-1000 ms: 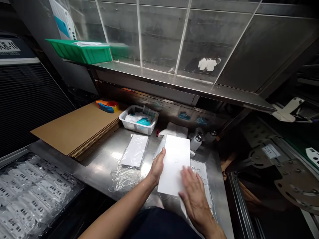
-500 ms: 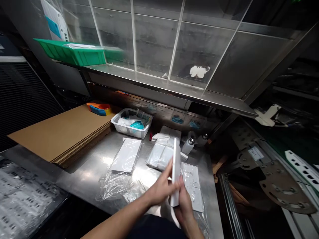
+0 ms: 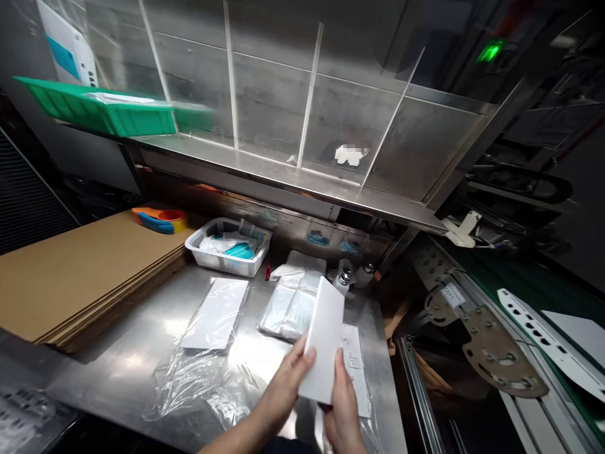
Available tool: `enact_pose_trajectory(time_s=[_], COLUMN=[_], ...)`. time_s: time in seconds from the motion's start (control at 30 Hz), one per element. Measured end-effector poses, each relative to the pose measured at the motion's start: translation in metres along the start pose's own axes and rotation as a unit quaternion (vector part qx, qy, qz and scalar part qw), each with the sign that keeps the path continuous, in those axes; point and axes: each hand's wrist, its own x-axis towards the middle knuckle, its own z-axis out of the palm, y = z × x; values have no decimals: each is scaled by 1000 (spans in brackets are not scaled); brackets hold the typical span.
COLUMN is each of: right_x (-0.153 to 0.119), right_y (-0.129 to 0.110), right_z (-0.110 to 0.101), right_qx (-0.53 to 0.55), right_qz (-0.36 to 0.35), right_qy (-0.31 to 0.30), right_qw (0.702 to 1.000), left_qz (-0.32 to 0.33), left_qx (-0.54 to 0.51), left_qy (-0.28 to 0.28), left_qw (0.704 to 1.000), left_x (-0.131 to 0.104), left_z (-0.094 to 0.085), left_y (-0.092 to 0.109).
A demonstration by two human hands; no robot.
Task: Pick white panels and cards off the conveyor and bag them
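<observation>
Between both hands is a flat white rectangular panel, held tilted above the metal table with its broad blank face toward me. My left hand grips its left edge, and my right hand is closed on the lower right edge. Just behind it lies a stack of clear plastic bags. To the left, a similar white panel rests in clear plastic wrap. Partly hidden by my right hand, another white piece with cutouts lies in plastic on the right.
A white basket with cloths stands at the back, left of two pump bottles. Stacked cardboard sheets carry an orange and blue tape dispenser. A green tray sits on the metal shelf. A green conveyor belt runs along the right.
Both hands have turned the white panel from nearly edge-on so that its broad face now shows. My view has swung to the right, bringing more of the conveyor into sight.
</observation>
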Motion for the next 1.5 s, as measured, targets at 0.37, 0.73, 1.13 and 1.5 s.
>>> enact_pose_trajectory(time_s=[0.37,0.73,1.13,1.5], right_x=[-23,-22,-25,-20], right_y=[-36,-26,-25,11], right_z=[21,16,17,6], right_qx=[61,2,0,-100], right_qz=[77,66,78,-72], right_qy=[-125,-136,-166,-171], right_qw=[987,989,983,978], left_qz=[-23,-37,-10,139], left_qx=[-12,30,66,237], left_qy=[123,193,145,-36], left_qw=[992,980,987,961], left_x=[13,17,12,13], left_z=[-44,-63,-49,-52], left_y=[-42,-41,-23,-4])
